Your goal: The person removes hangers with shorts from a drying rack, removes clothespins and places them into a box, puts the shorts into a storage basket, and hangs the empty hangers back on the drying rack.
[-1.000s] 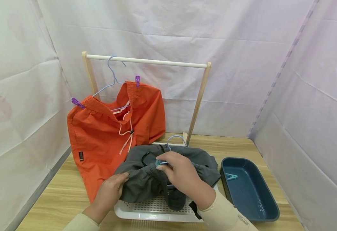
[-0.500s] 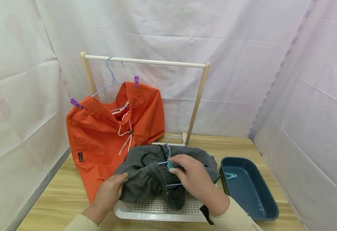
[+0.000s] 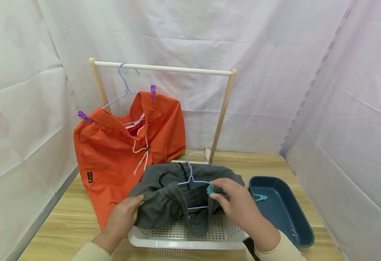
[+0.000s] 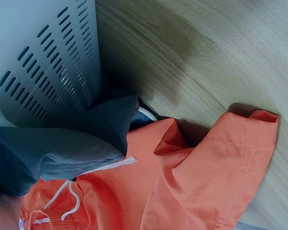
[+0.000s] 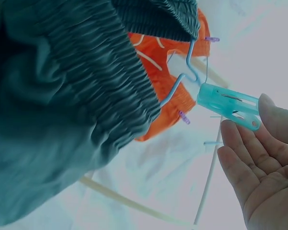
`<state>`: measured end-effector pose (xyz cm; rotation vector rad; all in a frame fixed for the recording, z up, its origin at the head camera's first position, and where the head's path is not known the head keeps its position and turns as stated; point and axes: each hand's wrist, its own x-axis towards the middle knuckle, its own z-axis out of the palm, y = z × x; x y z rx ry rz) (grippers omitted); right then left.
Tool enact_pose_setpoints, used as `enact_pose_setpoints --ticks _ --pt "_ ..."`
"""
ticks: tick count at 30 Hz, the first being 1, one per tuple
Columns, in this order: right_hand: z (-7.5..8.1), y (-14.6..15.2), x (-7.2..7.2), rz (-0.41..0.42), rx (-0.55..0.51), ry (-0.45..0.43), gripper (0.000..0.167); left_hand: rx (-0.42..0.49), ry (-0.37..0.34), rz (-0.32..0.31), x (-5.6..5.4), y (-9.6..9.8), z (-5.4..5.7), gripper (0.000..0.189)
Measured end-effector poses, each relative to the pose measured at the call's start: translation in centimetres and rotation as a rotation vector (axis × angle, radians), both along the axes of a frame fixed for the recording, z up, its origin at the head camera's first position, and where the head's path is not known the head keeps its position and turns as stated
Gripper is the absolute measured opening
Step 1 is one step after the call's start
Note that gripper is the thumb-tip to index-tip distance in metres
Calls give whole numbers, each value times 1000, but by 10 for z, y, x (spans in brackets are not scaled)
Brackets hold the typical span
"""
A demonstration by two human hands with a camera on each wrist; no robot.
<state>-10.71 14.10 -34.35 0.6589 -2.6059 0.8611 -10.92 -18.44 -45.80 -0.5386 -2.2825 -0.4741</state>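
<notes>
Dark grey elastic-waist pants [image 3: 157, 212] lie bunched over a white perforated basket [image 3: 187, 243], with a light-blue wire hanger [image 3: 191, 174] set in their waistband. My left hand [image 3: 120, 219] grips the left side of the grey pants, thumb on top and the other fingers mostly hidden. Between thumb and fingers, my right hand [image 3: 240, 206] pinches a teal clothespin [image 5: 228, 103]. That clothespin is close to the hanger's right arm and the right end of the waistband in the head view; the right wrist view shows its front end near the hanger wire.
Orange pants [image 3: 112, 145] hang at left from another blue hanger on a wood-and-white rack [image 3: 164, 68], held by two purple clothespins [image 3: 85, 116]. A dark blue tray [image 3: 294, 217] at right contains another teal clothespin [image 3: 260, 197]. White cloth walls [image 3: 347, 127] enclose the table.
My right hand has moved rightward with the teal clothespin, from left of the hanger's neck to its right arm, uncovering the hanger. My left hand keeps its hold on the grey pants.
</notes>
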Motion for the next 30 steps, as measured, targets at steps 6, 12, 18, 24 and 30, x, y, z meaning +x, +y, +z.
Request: enact_pose_setpoints --ticks 6,12,18,24,30 --pt "-2 16 2 -44 3 27 38 0 6 -9 -3 0 -2 34" --pt "-7 34 0 -114 31 13 37 -1 5 -17 -5 0 -3 34" --pt "-13 50 0 -186 70 -36 39 -4 29 -36 -6 0 -4 34" --pt "-17 64 -1 -224 80 -50 40 -6 48 -46 -5 -4 -5 35" --pt "-22 80 -1 -273 72 -91 41 -12 26 -38 -7 -5 -5 37"
